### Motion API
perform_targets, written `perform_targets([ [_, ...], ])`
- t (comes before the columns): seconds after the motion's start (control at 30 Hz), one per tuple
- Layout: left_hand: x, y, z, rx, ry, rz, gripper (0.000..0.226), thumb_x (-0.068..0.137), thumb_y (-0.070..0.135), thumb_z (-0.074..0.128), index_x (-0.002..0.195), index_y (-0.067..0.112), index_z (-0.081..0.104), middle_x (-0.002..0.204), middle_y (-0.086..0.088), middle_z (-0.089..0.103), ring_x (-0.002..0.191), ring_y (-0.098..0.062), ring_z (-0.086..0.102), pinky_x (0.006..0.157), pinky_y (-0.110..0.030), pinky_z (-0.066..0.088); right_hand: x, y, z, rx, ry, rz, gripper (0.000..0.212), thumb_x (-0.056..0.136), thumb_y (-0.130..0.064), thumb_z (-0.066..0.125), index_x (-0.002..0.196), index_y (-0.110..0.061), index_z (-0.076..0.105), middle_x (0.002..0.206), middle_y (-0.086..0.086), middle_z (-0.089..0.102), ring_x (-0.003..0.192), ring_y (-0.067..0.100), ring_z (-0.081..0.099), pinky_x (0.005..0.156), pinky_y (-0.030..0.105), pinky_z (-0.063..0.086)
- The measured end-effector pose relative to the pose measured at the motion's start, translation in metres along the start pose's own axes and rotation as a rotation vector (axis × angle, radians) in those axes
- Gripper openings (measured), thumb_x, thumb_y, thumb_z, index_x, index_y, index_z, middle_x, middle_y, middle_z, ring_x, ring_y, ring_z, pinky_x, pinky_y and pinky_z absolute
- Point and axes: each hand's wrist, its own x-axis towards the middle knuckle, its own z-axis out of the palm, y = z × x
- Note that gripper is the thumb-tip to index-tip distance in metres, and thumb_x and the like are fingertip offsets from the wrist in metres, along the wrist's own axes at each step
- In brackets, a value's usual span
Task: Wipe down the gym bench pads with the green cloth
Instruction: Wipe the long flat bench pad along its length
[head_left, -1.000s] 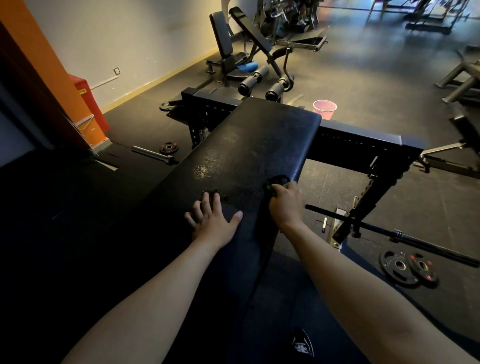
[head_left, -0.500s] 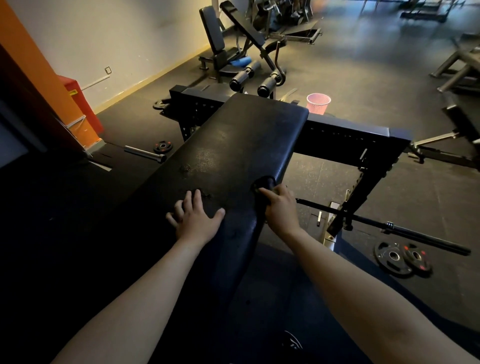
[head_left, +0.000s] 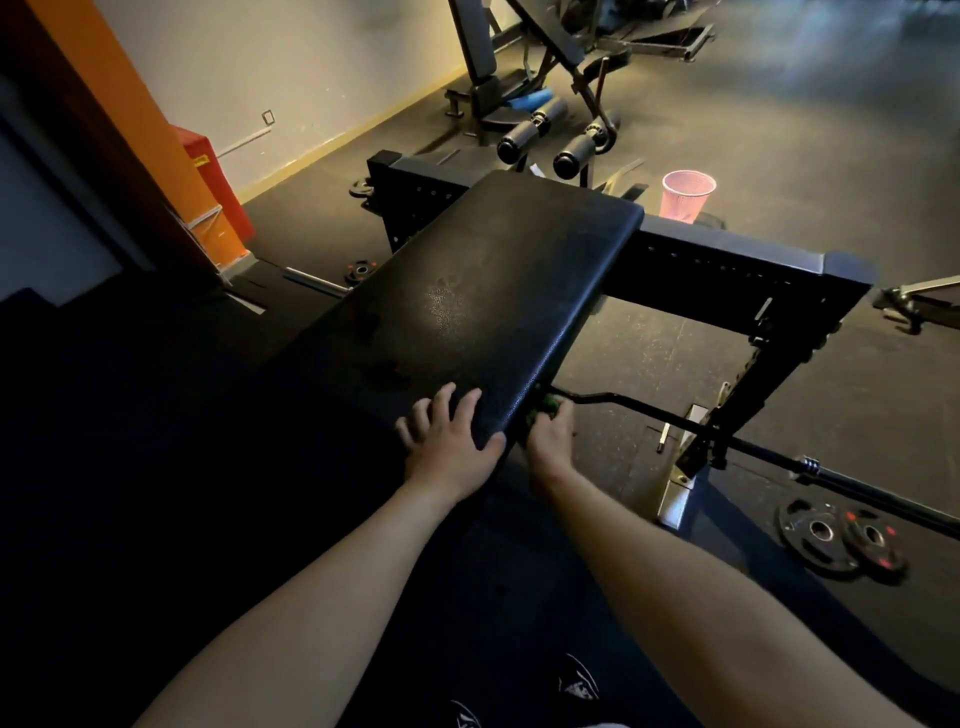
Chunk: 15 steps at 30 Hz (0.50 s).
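Note:
The black bench pad (head_left: 483, 291) runs away from me toward a dark steel rack. My left hand (head_left: 449, 441) lies flat on the pad's near right part, fingers spread, thumb at the edge. My right hand (head_left: 550, 441) is closed on the bunched green cloth (head_left: 543, 413), pressed against the pad's right side edge, just below the top surface. Only a small green part of the cloth shows above the fingers. A shiny patch marks the middle of the pad.
A barbell (head_left: 727, 434) runs right from under the pad across the floor. Two weight plates (head_left: 841, 538) lie at the right. A pink cup (head_left: 687, 195) stands beyond the rack beam (head_left: 748, 257). Another bench machine (head_left: 535, 93) stands at the back. My shoes (head_left: 576, 680) are below.
My right hand slid the cloth off the pad's top corner down onto its right side edge. My left hand stayed flat on the pad, and my view shifted leftward.

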Motion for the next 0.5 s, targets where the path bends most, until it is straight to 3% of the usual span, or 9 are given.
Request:
perform_targets([
  [0.1, 0.000, 0.003, 0.001, 0.011, 0.025, -0.030, 0.069, 0.092, 0.063, 0.045, 0.152, 0.039, 0.022, 0.164, 0.002, 0.009, 0.148, -0.030, 0.007, 0.119, -0.057, 0.003, -0.028, 0.022, 0.000, 0.039, -0.064, 0.080, 0.015, 0.102, -0.008, 0.037, 0.110, -0.017, 0.046, 0.108, 0.012, 0.059, 0.089, 0.021, 0.057, 0.078, 0.036, 0.046],
  [0.17, -0.001, 0.005, 0.002, 0.026, 0.034, -0.035, 0.069, 0.092, 0.063, 0.045, 0.152, 0.039, 0.021, 0.164, 0.002, 0.009, 0.148, -0.030, 0.007, 0.119, -0.057, 0.003, -0.034, 0.021, -0.005, 0.011, -0.097, 0.068, 0.015, 0.102, -0.009, 0.038, 0.109, -0.017, 0.048, 0.103, 0.008, 0.059, 0.087, 0.019, 0.057, 0.072, 0.033, 0.045],
  [0.3, -0.004, 0.004, 0.001, 0.036, 0.027, -0.039, 0.068, 0.093, 0.064, 0.043, 0.153, 0.040, 0.019, 0.165, 0.003, 0.008, 0.149, -0.029, 0.006, 0.119, -0.056, 0.004, -0.007, -0.009, -0.017, -0.047, 0.019, -0.074, 0.022, 0.100, -0.008, 0.041, 0.118, -0.017, 0.050, 0.122, 0.008, 0.052, 0.107, 0.022, 0.053, 0.087, 0.035, 0.044],
  [0.4, -0.004, 0.006, 0.001, 0.050, 0.035, -0.051, 0.068, 0.094, 0.064, 0.043, 0.153, 0.040, 0.019, 0.165, 0.003, 0.008, 0.149, -0.029, 0.006, 0.119, -0.056, 0.004, 0.006, -0.032, -0.012, -0.069, 0.048, -0.103, 0.028, 0.101, -0.013, 0.042, 0.127, -0.017, 0.048, 0.129, 0.005, 0.042, 0.110, 0.024, 0.050, 0.096, 0.041, 0.044],
  [0.5, -0.002, 0.008, 0.002, 0.041, 0.023, -0.073, 0.069, 0.093, 0.064, 0.044, 0.153, 0.041, 0.020, 0.164, 0.003, 0.009, 0.149, -0.030, 0.006, 0.120, -0.057, 0.004, -0.005, -0.038, -0.007, -0.235, 0.025, -0.118, 0.025, 0.099, -0.017, 0.045, 0.124, -0.021, 0.047, 0.122, 0.000, 0.041, 0.099, 0.019, 0.050, 0.087, 0.037, 0.044],
])
